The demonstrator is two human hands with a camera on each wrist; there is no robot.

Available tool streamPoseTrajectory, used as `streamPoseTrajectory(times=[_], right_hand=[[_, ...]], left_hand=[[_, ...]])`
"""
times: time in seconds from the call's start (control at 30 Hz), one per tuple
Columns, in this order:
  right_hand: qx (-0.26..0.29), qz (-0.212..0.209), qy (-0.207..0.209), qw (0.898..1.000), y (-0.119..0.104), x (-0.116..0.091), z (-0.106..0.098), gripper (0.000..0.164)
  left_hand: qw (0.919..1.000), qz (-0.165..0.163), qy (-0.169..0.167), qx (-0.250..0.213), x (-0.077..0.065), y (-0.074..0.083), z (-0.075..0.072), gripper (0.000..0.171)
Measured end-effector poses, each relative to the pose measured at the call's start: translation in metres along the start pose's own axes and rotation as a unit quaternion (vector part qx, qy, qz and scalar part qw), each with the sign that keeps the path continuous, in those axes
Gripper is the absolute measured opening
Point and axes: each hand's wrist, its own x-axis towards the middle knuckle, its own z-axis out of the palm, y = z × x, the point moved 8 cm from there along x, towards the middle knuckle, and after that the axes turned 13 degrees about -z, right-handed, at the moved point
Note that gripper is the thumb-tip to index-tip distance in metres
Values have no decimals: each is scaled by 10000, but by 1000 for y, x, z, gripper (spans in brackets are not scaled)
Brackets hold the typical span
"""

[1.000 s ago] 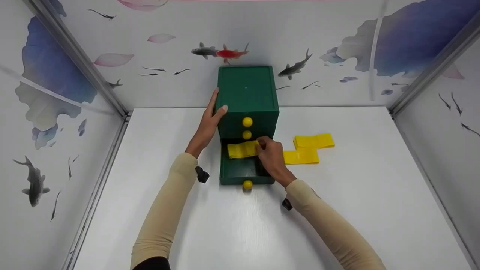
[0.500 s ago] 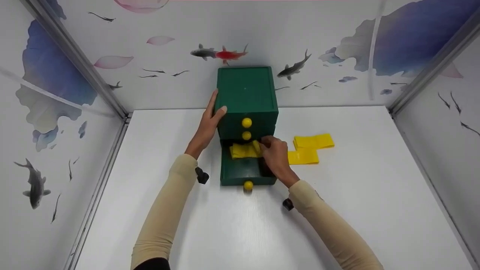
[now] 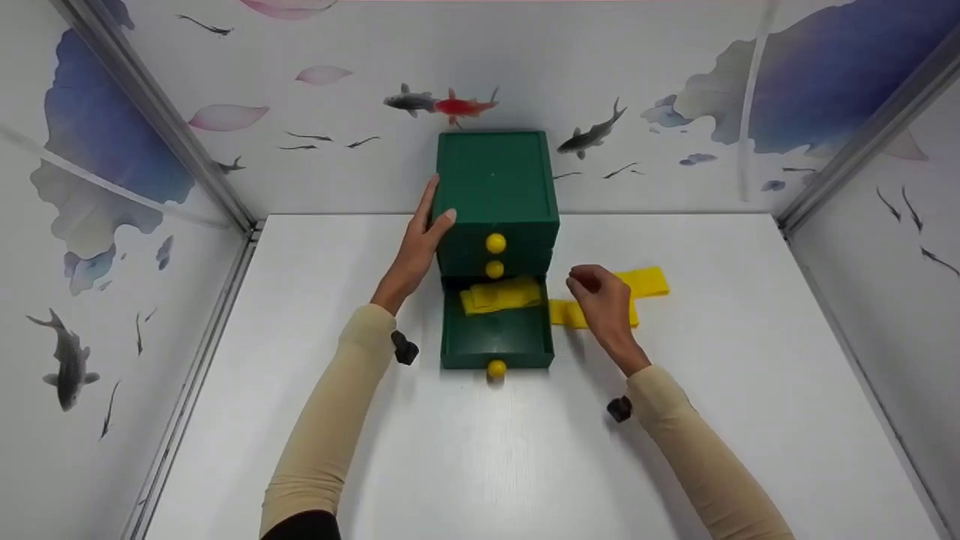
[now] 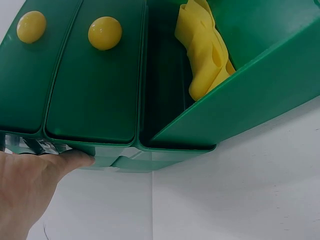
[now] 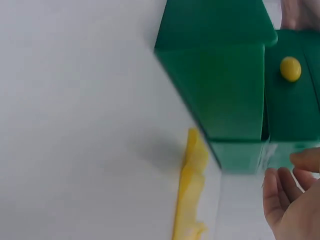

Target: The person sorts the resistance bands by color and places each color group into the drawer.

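My left hand (image 3: 411,255) rests against the left side of a green drawer cabinet (image 3: 495,180), its thumb near the front corner. The cabinet's bottom drawer (image 3: 499,345) is pulled out. In it lies a folded yellow band (image 3: 501,296), crosswise near the back; in the left wrist view this band (image 4: 205,50) shows loose folds. To the right of the drawer hovers my right hand (image 3: 606,304), fingers loosely bent and holding nothing. Beneath and behind that hand, two more folded yellow bands, a nearer one (image 3: 568,315) and a farther one (image 3: 649,282), lie on the table, partly hidden.
Two upper drawers with yellow knobs (image 3: 495,243) are closed. The pulled-out drawer has its own yellow knob (image 3: 496,368). The white table (image 3: 480,450) is bounded by a printed back wall (image 3: 337,180) and side walls with metal corner rails.
My right hand has let go of the yellow band, leaving it in the drawer, and has moved right over the bands on the table. The left hand stays against the cabinet.
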Motion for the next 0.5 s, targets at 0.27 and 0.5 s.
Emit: streamPoseTrajectory(times=[0.27, 0.5], right_hand=[[31, 109, -145, 9998, 39, -6, -30, 35], [117, 161, -284, 9994, 65, -14, -54, 40]], left_hand=[[10000, -40, -30, -6, -1, 1, 1, 75], [10000, -79, 11, 14, 0, 0, -1, 77]])
